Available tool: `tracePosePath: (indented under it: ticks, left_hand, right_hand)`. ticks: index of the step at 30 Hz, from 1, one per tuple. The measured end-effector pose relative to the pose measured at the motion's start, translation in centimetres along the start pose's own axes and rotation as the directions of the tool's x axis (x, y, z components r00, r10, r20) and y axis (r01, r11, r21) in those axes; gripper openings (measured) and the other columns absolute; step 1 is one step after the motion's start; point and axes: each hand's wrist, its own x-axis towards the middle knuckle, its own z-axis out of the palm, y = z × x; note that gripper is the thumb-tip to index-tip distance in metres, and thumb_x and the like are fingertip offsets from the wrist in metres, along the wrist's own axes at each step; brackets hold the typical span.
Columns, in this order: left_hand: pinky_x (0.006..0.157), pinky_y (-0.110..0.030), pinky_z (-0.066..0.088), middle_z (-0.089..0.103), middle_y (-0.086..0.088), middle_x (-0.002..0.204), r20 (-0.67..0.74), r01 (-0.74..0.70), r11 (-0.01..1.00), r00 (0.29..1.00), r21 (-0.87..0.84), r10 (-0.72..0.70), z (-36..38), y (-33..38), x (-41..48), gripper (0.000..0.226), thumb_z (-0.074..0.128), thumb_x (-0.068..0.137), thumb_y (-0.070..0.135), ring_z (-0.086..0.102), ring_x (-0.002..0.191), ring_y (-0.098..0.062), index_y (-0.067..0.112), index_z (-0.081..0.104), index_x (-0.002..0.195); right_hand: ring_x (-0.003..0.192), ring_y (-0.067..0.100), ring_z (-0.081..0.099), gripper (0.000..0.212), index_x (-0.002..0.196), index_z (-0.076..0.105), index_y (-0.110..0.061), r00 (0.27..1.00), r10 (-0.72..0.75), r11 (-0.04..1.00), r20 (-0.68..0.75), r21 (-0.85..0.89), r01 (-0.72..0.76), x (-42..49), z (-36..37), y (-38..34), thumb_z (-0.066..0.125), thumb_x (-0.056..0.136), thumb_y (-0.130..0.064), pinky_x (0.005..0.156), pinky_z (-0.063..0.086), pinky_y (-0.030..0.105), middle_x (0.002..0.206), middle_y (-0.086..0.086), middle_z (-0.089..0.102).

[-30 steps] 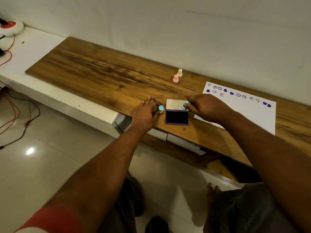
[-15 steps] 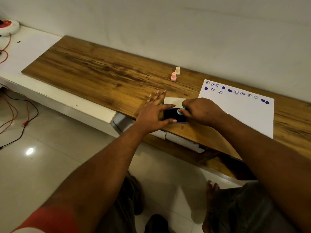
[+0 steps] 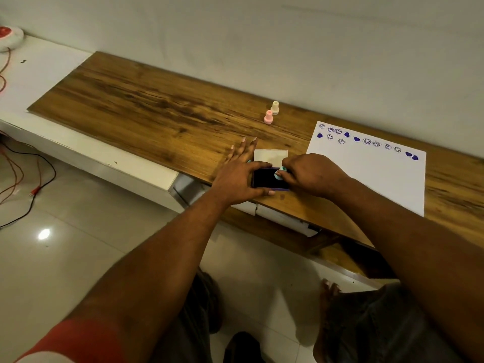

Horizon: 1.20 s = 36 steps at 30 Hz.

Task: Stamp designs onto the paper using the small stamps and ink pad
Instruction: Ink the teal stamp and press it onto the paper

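Tabletop (image 3: 157,108) wooden, holds paper (image 3: 366,179); white wall (image 3: 262,35), tiled floor (image 3: 65,258).

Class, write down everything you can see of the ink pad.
The ink pad is a small rectangular purple case with a dark inked face, lying flat near the front edge of the table, left of the paper. Its pale-lined lid lies open behind it. The left hand grips its left end between thumb and forefinger; the right hand presses a light-blue stamp onto its right side.

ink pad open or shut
The ink pad is open: its lid lies flipped back, the dark ink surface is exposed, and the right hand holds a blue stamp on it.
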Motion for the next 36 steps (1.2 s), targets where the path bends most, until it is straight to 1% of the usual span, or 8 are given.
tracePosePath:
  ticks: [7,10,14,16,18,20,26,36]
  left_hand:
    - [0.128,-0.054,-0.002,0.0,-0.005,0.175,-0.03,0.026,0.998,0.999,-0.05,-0.028,-0.1,-0.3,0.0,0.082,0.064,0.075,0.083,-0.011,0.161,-0.027,0.038,0.06,0.143]
    - [0.128,-0.055,-0.001,0.0,-0.004,0.175,-0.02,0.056,0.995,0.998,-0.079,-0.057,0.1,-0.3,0.0,0.078,0.069,0.074,0.08,-0.012,0.16,-0.027,0.04,0.062,0.14]
    - [0.128,-0.056,-0.004,-0.001,-0.003,0.175,-0.015,0.086,0.99,0.996,-0.114,-0.088,0.1,-0.3,0.0,0.077,0.071,0.073,0.08,-0.015,0.16,-0.027,0.043,0.062,0.14]
    - [0.128,-0.057,-0.004,-0.001,-0.003,0.175,-0.01,0.093,0.989,0.995,-0.118,-0.095,0.1,-0.2,0.0,0.077,0.071,0.072,0.08,-0.015,0.16,-0.027,0.043,0.062,0.14]
    - [0.128,-0.056,-0.002,-0.001,-0.002,0.175,-0.011,0.099,0.99,0.995,-0.105,-0.101,0.1,-0.2,0.0,0.074,0.074,0.073,0.074,-0.014,0.16,-0.027,0.043,0.062,0.139]
    - [0.128,-0.055,-0.001,0.0,-0.002,0.175,-0.015,0.098,0.99,0.995,-0.099,-0.1,0.1,-0.3,0.1,0.069,0.078,0.075,0.066,-0.013,0.16,-0.028,0.046,0.061,0.139]
    - [0.128,-0.054,-0.004,0.0,-0.004,0.175,-0.009,0.104,0.99,0.994,-0.096,-0.105,0.1,-0.1,0.0,0.072,0.079,0.074,0.065,-0.013,0.16,-0.029,0.045,0.06,0.141]
    - [0.128,-0.053,-0.007,0.003,-0.005,0.175,0.017,0.111,0.993,0.994,-0.041,-0.111,-0.5,0.4,0.1,0.072,0.076,0.076,0.066,-0.015,0.16,-0.029,0.043,0.059,0.142]
  right_hand:
    - [0.078,0.016,0.057,0.044,0.116,0.061,-0.016,0.999,0.043,0.996,-0.029,-0.071,-0.045,0.3,-2.2,-1.8,0.037,0.106,-0.052,0.064,0.046,0.031,0.099,0.007,0.069]
    - [0.071,0.017,0.053,0.043,0.109,0.061,-0.015,0.964,0.059,0.996,-0.261,-0.047,-0.074,0.8,-5.4,-3.1,0.038,0.106,-0.051,0.059,0.039,0.031,0.09,0.007,0.068]
    - [0.062,0.018,0.049,0.045,0.102,0.061,-0.011,0.792,0.004,0.996,-0.611,-0.068,-0.057,0.8,-7.7,-3.7,0.039,0.106,-0.05,0.055,0.036,0.03,0.08,0.01,0.066]
    - [0.067,0.027,0.057,0.04,0.106,0.062,-0.009,0.848,-0.01,0.997,-0.529,-0.068,-0.031,0.3,-6.0,-4.3,0.044,0.106,-0.044,0.055,0.038,0.033,0.088,0.014,0.068]
    - [0.089,0.03,0.064,0.039,0.12,0.06,-0.011,0.983,-0.006,0.983,-0.186,-0.181,-0.028,-0.3,-2.4,-5.6,0.039,0.107,-0.043,0.068,0.05,0.039,0.107,0.015,0.068]
    - [0.099,0.028,0.066,0.04,0.131,0.055,-0.014,0.998,0.064,0.958,0.001,-0.279,-0.062,-0.7,0.3,-6.6,0.039,0.107,-0.042,0.077,0.052,0.038,0.118,0.012,0.067]
    - [0.103,0.029,0.07,0.038,0.134,0.054,-0.013,0.983,0.165,0.897,0.085,-0.428,-0.113,0.6,0.8,-7.2,0.057,0.102,-0.035,0.084,0.057,0.041,0.12,0.012,0.069]
    - [0.101,0.029,0.07,0.037,0.133,0.055,-0.014,0.982,0.183,0.942,0.056,-0.294,-0.159,0.5,1.1,-7.1,0.059,0.102,-0.034,0.083,0.058,0.041,0.122,0.012,0.069]
